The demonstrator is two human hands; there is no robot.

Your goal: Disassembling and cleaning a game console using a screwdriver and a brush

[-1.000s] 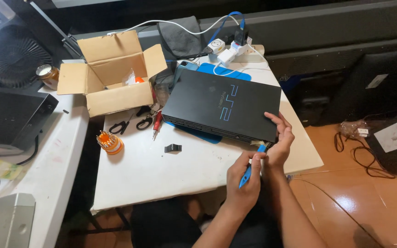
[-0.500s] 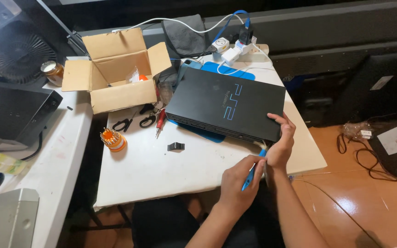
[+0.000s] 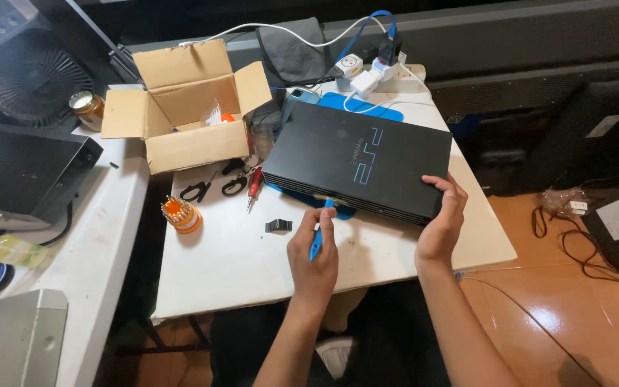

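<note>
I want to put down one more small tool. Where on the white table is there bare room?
The white table is bare along its near edge, below the orange screwdriver-bit holder and small black clip, left of the left hand. A narrower strip lies near the right hand. It is crowded between the open cardboard box and flat black console.

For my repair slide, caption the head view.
Left hand puts a blue tool to a black console; right hand steadies it.

head-worn camera, looking steeply down, close over white table [image 3: 238,265], one view only
</note>
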